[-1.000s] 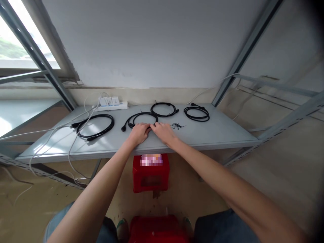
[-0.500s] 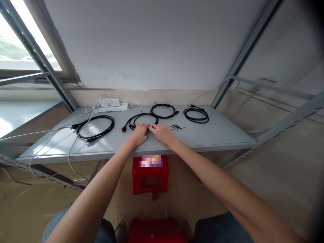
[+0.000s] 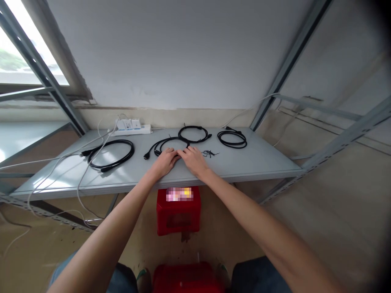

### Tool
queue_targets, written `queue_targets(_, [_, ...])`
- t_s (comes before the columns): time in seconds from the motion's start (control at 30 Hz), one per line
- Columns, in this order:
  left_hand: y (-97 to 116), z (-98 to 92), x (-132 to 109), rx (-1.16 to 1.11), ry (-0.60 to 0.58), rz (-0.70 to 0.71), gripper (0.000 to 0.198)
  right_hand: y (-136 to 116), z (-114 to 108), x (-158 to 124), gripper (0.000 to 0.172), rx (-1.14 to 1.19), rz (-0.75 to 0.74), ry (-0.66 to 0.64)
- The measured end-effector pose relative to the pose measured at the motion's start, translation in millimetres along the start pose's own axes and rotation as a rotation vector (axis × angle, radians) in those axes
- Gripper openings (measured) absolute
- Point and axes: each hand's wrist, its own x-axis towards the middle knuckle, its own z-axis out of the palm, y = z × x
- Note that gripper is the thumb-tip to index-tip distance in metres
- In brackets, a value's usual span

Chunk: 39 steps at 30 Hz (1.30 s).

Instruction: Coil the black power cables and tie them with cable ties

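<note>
A black cable (image 3: 147, 156) lies in a loose coil on the grey shelf, its plug end pointing to the front left. My left hand (image 3: 165, 161) and my right hand (image 3: 193, 161) meet at the near side of this coil, fingers closed and thumbs close together. Both appear to pinch the cable there, though the exact spot is hidden by the fingers. Just behind, a second coiled black cable (image 3: 195, 141) touches or overlaps the first. Several thin black ties (image 3: 210, 153) lie in a small heap to the right of my right hand.
Further coiled black cables rest at left (image 3: 133, 150) and right (image 3: 232, 144) on the shelf (image 3: 259, 162). A white power strip (image 3: 142, 129) with adapters stands by the wall, its white cords trailing left over the edge. A red stool (image 3: 179, 213) stands below.
The whole view has shifted slightly, so things sit a little further left. Both hands stay at the near side of the middle coil with only slight finger movement.
</note>
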Motion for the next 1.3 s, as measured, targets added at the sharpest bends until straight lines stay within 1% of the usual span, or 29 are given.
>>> queue_targets(0.1, [0, -0.2, -1, 0.039, 0.009, -0.020, 0.031, 1, 4, 1, 0.029, 0.028, 0.021, 0.016])
queue_targets(0.2, [-1, -0.4, -1, 0.048, -0.012, -0.021, 0.030, 0, 4, 1, 0.030, 0.077, 0.091, 0.006])
queue_targets(0.37, [0, -3.2, -1, 0.053, -0.053, -0.039, 0.031, -6, -2, -2, 0.034, 0.230, 0.275, -0.107])
queue_targets(0.4, [1, -4.0, -1, 0.057, -0.058, -0.045, 0.031, -7, -2, -1, 0.034, 0.270, 0.321, -0.113])
queue_targets(0.47, [3, -5.6, -1, 0.067, -0.065, -0.059, 0.031, -11, -1, 1, 0.030, 0.382, 0.446, -0.081])
queue_targets(0.53, [5, -6.9, -1, 0.081, -0.071, -0.073, 0.032, -15, 0, 6, 0.026, 0.563, 0.605, -0.044])
queue_targets(0.6, [7, -7.9, -1, 0.091, -0.073, -0.085, 0.032, -17, -2, 13, 0.026, 0.829, 0.770, -0.044])
queue_targets(0.7, [8, -9.2, -1, 0.095, -0.067, -0.091, 0.033, -15, -9, 25, 0.027, 1.323, 1.002, -0.134])
queue_targets(0.73, [8, -9.6, -1, 0.096, -0.066, -0.090, 0.032, -14, -11, 27, 0.027, 1.441, 1.052, -0.176])
queue_targets(0.8, [8, -10.0, -1, 0.103, -0.069, -0.091, 0.030, -12, -16, 29, 0.027, 1.569, 1.094, -0.250])
queue_targets(0.83, [8, -10.1, -1, 0.106, -0.072, -0.091, 0.029, -12, -16, 28, 0.028, 1.590, 1.086, -0.261])
queue_targets(0.9, [8, -10.3, -1, 0.111, -0.077, -0.091, 0.027, -12, -14, 25, 0.028, 1.604, 1.042, -0.230])
queue_targets(0.97, [8, -10.5, -1, 0.111, -0.080, -0.096, 0.026, -12, -8, 20, 0.027, 1.570, 0.948, -0.183])
queue_targets(1.0, [8, -10.7, -1, 0.111, -0.082, -0.102, 0.027, -11, -4, 18, 0.027, 1.521, 0.877, -0.160])
queue_targets(1.07, [9, -11.2, -1, 0.114, -0.085, -0.120, 0.028, -8, 4, 14, 0.028, 1.377, 0.699, -0.114])
queue_targets(1.17, [10, -11.5, -1, 0.113, -0.078, -0.139, 0.031, -2, 11, 8, 0.028, 1.063, 0.440, -0.023])
queue_targets(1.23, [10, -11.1, -1, 0.104, -0.071, -0.137, 0.033, -1, 12, 3, 0.026, 0.823, 0.333, 0.020])
queue_targets(1.3, [8, -10.2, -2, 0.097, -0.065, -0.126, 0.033, -3, 9, -1, 0.027, 0.609, 0.272, 0.033])
